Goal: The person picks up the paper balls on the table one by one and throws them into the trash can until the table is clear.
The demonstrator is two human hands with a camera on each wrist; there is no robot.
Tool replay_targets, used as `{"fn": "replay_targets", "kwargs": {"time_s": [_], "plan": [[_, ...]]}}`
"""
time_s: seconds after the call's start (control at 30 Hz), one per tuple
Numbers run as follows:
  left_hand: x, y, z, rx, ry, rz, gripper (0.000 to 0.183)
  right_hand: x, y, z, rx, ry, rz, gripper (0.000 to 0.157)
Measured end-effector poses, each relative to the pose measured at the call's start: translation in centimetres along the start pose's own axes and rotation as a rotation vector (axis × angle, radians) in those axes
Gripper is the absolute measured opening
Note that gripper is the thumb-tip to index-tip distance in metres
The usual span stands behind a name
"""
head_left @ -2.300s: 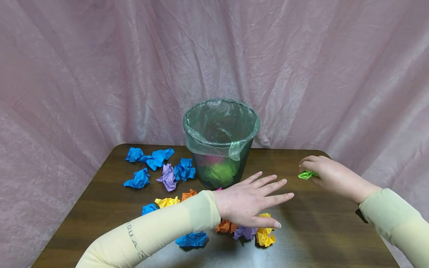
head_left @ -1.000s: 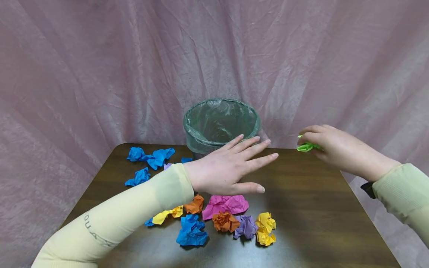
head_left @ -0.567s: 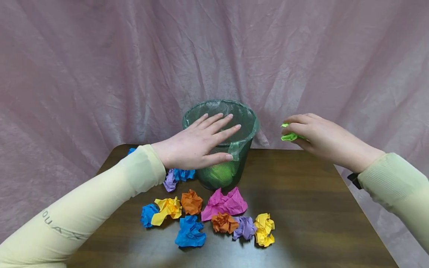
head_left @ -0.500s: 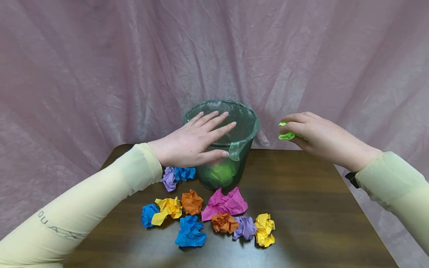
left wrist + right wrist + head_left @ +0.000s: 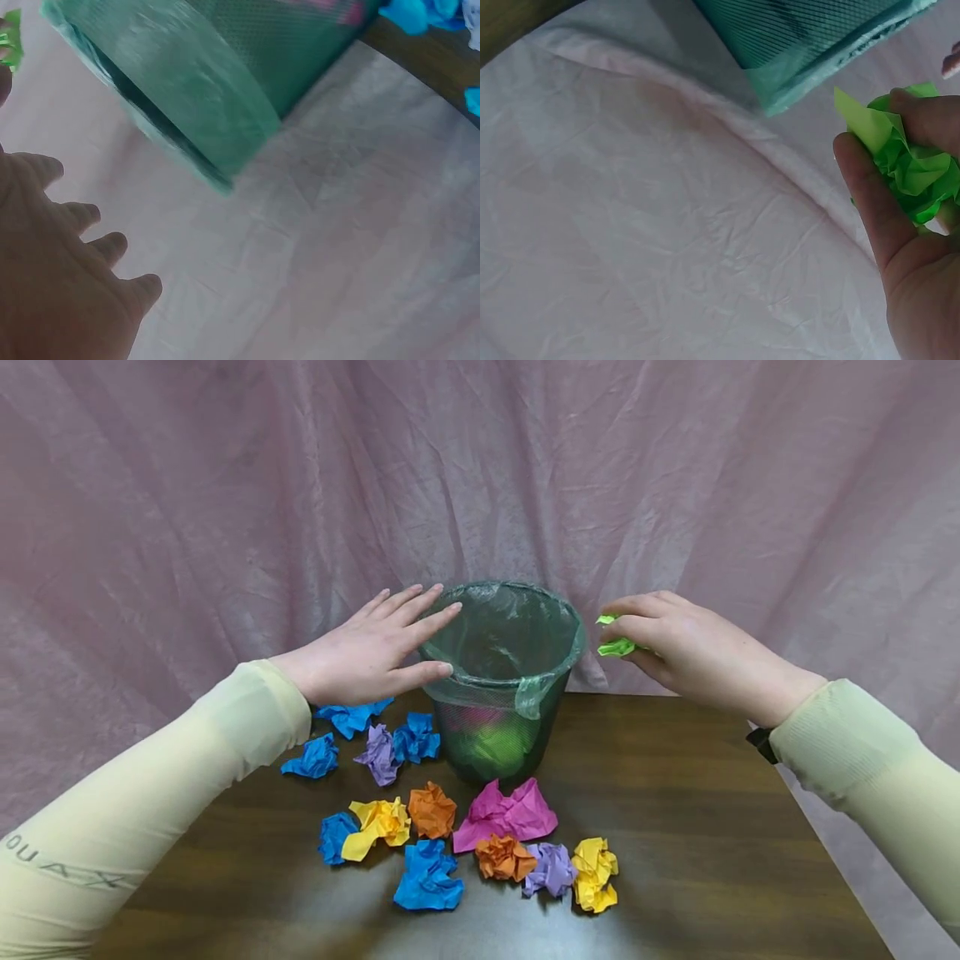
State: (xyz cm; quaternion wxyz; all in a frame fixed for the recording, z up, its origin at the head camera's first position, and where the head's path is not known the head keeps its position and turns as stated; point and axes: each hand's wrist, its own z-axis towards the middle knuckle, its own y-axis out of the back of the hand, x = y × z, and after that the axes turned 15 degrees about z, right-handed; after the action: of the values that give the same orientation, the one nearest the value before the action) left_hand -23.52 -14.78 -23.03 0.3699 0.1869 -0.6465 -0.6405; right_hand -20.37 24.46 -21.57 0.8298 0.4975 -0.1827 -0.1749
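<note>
My right hand (image 5: 697,647) holds a crumpled ball of green paper (image 5: 907,161) between its curled fingers and thumb, in the air just right of the bin's rim. My left hand (image 5: 367,647), fingers straight and spread, hovers at the left of the rim and covers a little of it; nothing is in it. Between the hands stands a dark mesh wastebasket (image 5: 495,735), lined with a translucent green bag (image 5: 534,693) folded over its rim. Green and pink paper shows through the mesh low down.
Crumpled papers lie on the brown wooden table (image 5: 697,827): several blue ones, such as a near blue ball (image 5: 427,877), a pink sheet (image 5: 506,814), orange balls (image 5: 431,810), purple balls (image 5: 551,868) and yellow balls (image 5: 594,875). A pink curtain (image 5: 480,468) hangs behind.
My left hand has moved left and up, from in front of the bin to its left rim. The right hand has risen and moved left towards the bin, still holding the green paper.
</note>
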Motion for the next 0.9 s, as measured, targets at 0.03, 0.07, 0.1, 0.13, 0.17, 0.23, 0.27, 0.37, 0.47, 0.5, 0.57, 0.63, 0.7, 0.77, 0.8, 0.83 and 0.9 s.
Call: {"fn": "replay_targets", "kwargs": {"time_s": [0.03, 0.07, 0.1, 0.13, 0.17, 0.23, 0.27, 0.37, 0.47, 0.5, 0.57, 0.63, 0.7, 0.77, 0.8, 0.83, 0.9], "plan": [[0.3, -0.1, -0.1, 0.008, 0.01, -0.007, 0.081, 0.0, 0.0, 0.3, -0.001, 0.002, 0.003, 0.036], [0.6, -0.2, -0.2, 0.015, 0.021, -0.014, 0.081, 0.1, 0.0, 0.6, -0.002, 0.005, 0.006, 0.035], [0.9, -0.4, -0.3, 0.02, 0.031, -0.02, 0.081, 0.1, 0.0, 1.0, -0.003, 0.006, 0.01, 0.034], [1.2, -0.5, -0.5, 0.026, 0.041, -0.025, 0.081, 0.1, 0.0, 1.4, -0.004, 0.006, 0.014, 0.033], [1.5, -0.6, -0.6, 0.031, 0.049, -0.03, 0.082, 0.1, -0.1, 1.8, -0.004, 0.008, 0.017, 0.032], [2.0, -0.8, -1.0, 0.035, 0.066, -0.035, 0.082, 0.1, -0.2, 2.6, -0.004, 0.012, 0.023, 0.031], [2.2, -0.9, -1.1, 0.036, 0.074, -0.036, 0.082, 0.1, -0.4, 3.0, -0.003, 0.011, 0.026, 0.03], [2.8, -1.1, -1.5, 0.04, 0.094, -0.039, 0.081, 0.2, -0.8, 4.0, 0.008, 0.003, 0.037, 0.028], [3.2, -1.3, -1.9, 0.052, 0.11, -0.046, 0.081, 0.3, -1.2, 4.9, 0.026, -0.019, 0.048, 0.028], [3.3, -1.4, -2.0, 0.058, 0.115, -0.049, 0.081, 0.3, -1.4, 5.2, 0.034, -0.028, 0.053, 0.029], [3.5, -1.5, -2.2, 0.066, 0.124, -0.055, 0.082, 0.4, -1.6, 5.7, 0.048, -0.044, 0.064, 0.032], [3.6, -1.6, -2.3, 0.075, 0.13, -0.06, 0.082, 0.4, -1.9, 6.2, 0.059, -0.052, 0.069, 0.035], [3.8, -1.7, -2.3, 0.078, 0.135, -0.063, 0.082, 0.4, -2.1, 6.7, 0.071, -0.059, 0.076, 0.036], [3.9, -1.9, -2.3, 0.084, 0.14, -0.063, 0.082, 0.3, -2.2, 7.2, 0.087, -0.065, 0.083, 0.036], [4.0, -1.9, -2.2, 0.086, 0.141, -0.063, 0.082, 0.3, -2.3, 7.5, 0.096, -0.067, 0.085, 0.036], [4.0, -1.9, -2.2, 0.086, 0.142, -0.065, 0.082, 0.3, -2.4, 7.8, 0.108, -0.072, 0.088, 0.036], [4.1, -2.0, -2.2, 0.091, 0.146, -0.063, 0.082, 0.4, -2.6, 8.4, 0.133, -0.079, 0.096, 0.037]]}}
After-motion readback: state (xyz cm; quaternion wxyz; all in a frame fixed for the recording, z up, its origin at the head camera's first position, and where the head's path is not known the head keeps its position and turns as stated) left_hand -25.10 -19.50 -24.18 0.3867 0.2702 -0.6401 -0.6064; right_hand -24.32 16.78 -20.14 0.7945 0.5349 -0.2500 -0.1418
